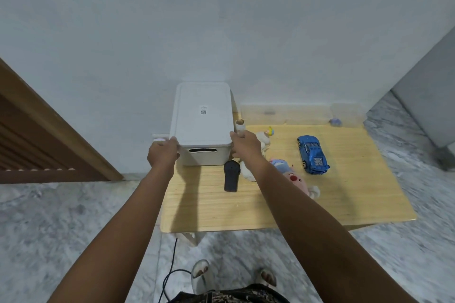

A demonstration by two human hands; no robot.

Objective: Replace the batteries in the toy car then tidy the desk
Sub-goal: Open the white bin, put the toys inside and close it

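Both hands on the white storage box (202,125) at the desk's back left corner, against the wall. Left hand (162,152) grips the box's left front corner at the lid rim, fingers curled over the edge. Right hand (245,146) grips the right front corner the same way. Lid is on, small label on top, handle slot facing the person. Blue toy car (312,155) sits upright on the wooden desk (270,209), right of the box, well apart from both hands. Black remote (231,176) lies just in front of the box. Plush toys (295,177) lie between remote and car, partly hidden by the right forearm.
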